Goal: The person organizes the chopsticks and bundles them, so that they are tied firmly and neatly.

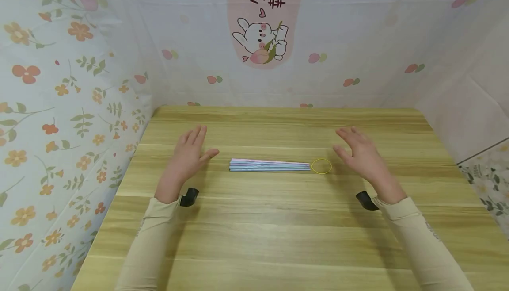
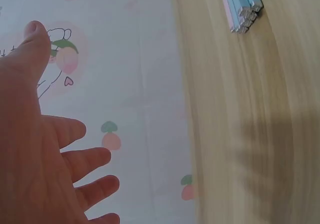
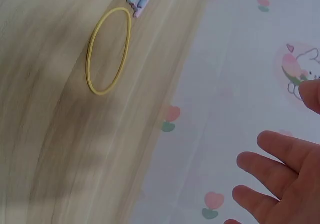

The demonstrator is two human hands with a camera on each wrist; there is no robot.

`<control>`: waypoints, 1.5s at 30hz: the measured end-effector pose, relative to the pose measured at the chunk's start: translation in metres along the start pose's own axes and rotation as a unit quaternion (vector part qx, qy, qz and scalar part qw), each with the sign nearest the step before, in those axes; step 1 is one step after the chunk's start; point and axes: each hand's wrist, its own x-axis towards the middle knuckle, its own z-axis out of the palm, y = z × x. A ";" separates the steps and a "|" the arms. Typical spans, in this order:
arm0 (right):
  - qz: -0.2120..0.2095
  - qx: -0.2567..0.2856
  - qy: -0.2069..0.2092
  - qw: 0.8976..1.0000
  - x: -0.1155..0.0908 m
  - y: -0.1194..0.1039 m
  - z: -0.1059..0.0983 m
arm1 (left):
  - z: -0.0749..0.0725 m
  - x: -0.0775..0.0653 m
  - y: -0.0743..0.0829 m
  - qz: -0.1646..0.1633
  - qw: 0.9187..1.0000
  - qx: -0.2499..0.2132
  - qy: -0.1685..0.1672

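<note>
Nearest to where the person sits, two pale beige sleeves (image 1: 421, 242) reach in from the bottom corners over a wood-grained table (image 1: 278, 224). Just beyond the cuffs, a small black piece sits on the inner side of each wrist, one at the left (image 1: 189, 197) and one at the right (image 1: 367, 201).

Farther along come the bare hands. The left hand (image 1: 187, 157) hovers above the wood, fingers extended, thumb held well apart from them and aimed towards the middle. The right hand (image 1: 363, 156) mirrors it, its fingers loosely stretched and its thumb apart too; neither is clamped on anything.

Between them, flat on the tabletop, I see a bundle of slim sticks (image 1: 266, 165) in pale blue and pink, lying crosswise, fanned wider at its left end and narrower at its right. Right at that narrow end lies a yellow band (image 3: 88, 58), a thin oval loop, so close that I can't tell whether they touch.

Past the table's far edge hangs a white cloth (image 1: 191, 25) dotted with little pink fruits, a cartoon rabbit (image 1: 260, 39) near its middle.
</note>
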 end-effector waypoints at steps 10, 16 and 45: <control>-0.015 -0.015 0.000 1.000 0.003 -0.003 0.009 | 0.007 0.003 0.003 0.012 1.000 0.005 -0.008; -0.011 -0.009 -0.012 1.000 0.003 -0.003 0.013 | 0.009 0.006 0.005 0.019 1.000 0.010 -0.003; -0.043 -0.008 -0.050 0.998 0.006 -0.019 0.057 | 0.034 0.012 0.020 0.027 0.999 -0.014 -0.024</control>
